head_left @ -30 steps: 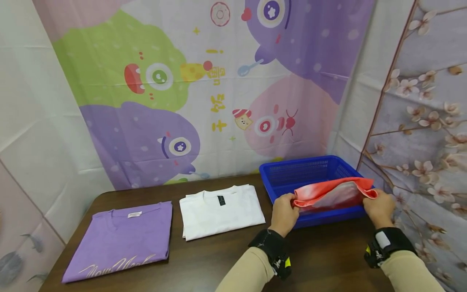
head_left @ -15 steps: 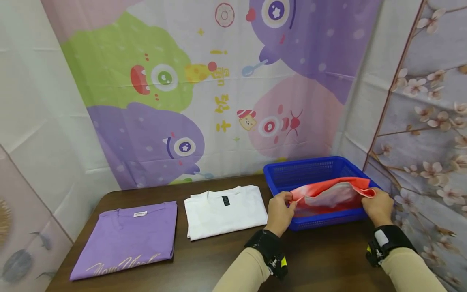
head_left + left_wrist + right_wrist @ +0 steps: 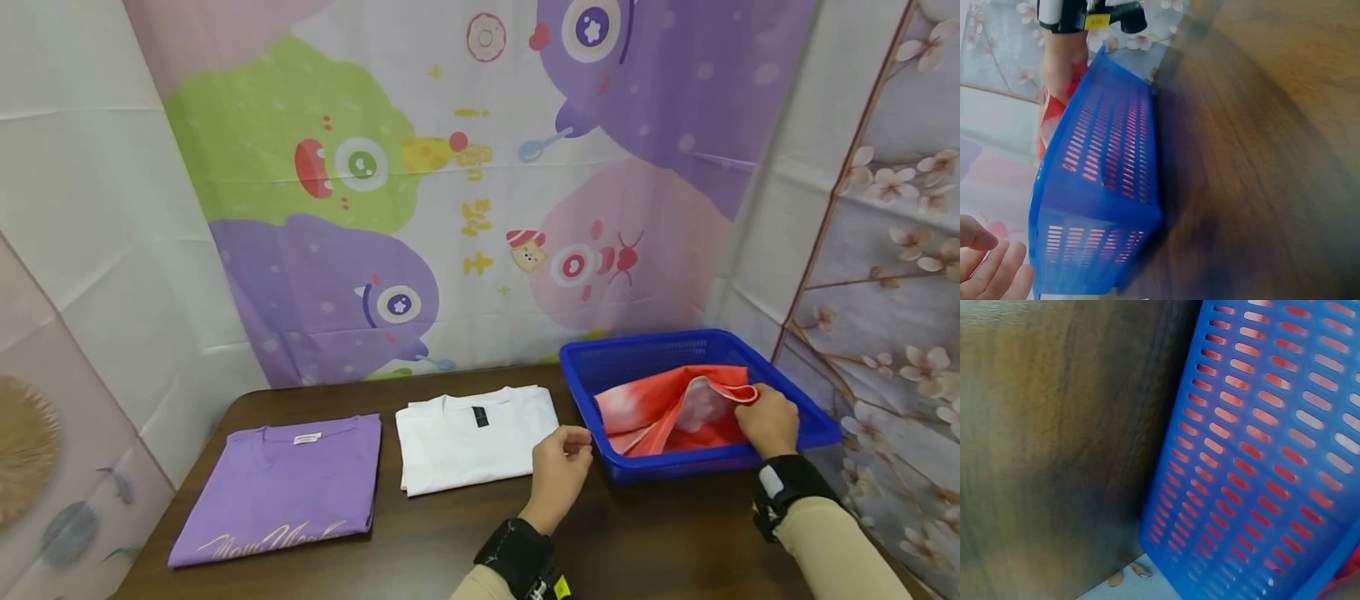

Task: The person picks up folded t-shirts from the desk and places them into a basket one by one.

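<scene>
A red-and-white tie-dyed cloth [image 3: 645,400] lies bunched in the blue plastic basket [image 3: 667,463], its grey-pink inner side partly turned up. My right hand [image 3: 771,423] pinches the cloth's right end, just inside the basket's right side. Outside the basket's front left corner is my left hand [image 3: 558,475], holding nothing, with its fingers loosely bent. In the left wrist view those fingers [image 3: 991,269] appear beside the basket's wall [image 3: 1094,212]. Red cloth shows through the slots of the basket [image 3: 1260,437] in the right wrist view, where the right hand is mostly out of frame.
A folded white T-shirt [image 3: 472,450] lies left of the basket on the dark wooden table [image 3: 420,542]. Farther left is a folded purple T-shirt [image 3: 292,483] with lettering. A cartoon-printed curtain [image 3: 480,325] hangs behind the table, and a flowered one [image 3: 892,308] stands close on the right.
My left hand has let go of the cloth's left end and drawn back leftward out of the basket. That end has dropped into the basket, while my right hand keeps its hold.
</scene>
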